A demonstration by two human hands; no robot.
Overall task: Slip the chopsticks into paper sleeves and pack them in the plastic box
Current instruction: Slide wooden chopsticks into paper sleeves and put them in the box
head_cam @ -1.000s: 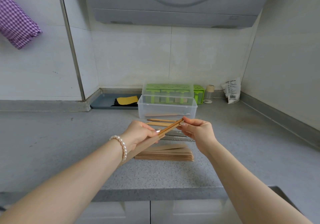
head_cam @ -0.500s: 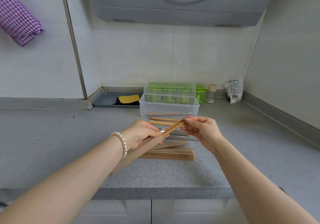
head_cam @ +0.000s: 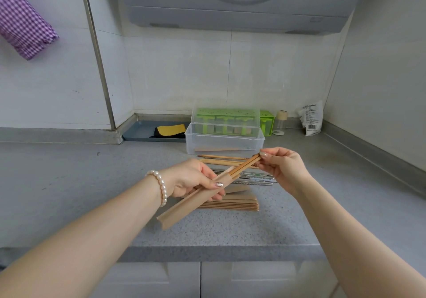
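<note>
My left hand point(head_cam: 191, 180) grips a brown paper sleeve point(head_cam: 184, 205) that slants down to the left. A pair of wooden chopsticks point(head_cam: 245, 165) sticks partly out of its upper end, and my right hand point(head_cam: 282, 166) pinches their top ends. Under my hands lies a stack of paper sleeves point(head_cam: 237, 203). Behind it lie loose wooden chopsticks point(head_cam: 219, 158) and metal chopsticks point(head_cam: 255, 179). The clear plastic box point(head_cam: 224, 142) stands open further back with one sleeved pair lying inside.
A green holder point(head_cam: 227, 119) stands behind the box, with a small jar point(head_cam: 280, 122) and a white packet point(head_cam: 311, 118) to its right. A grey tray with a yellow cloth point(head_cam: 170, 129) sits at back left. An appliance point(head_cam: 242, 0) hangs overhead. The counter edge runs near me.
The sleeve has come out further below my left hand and shows its full length. The chopsticks sit deeper in it, and both hands have stayed nearly in place.
</note>
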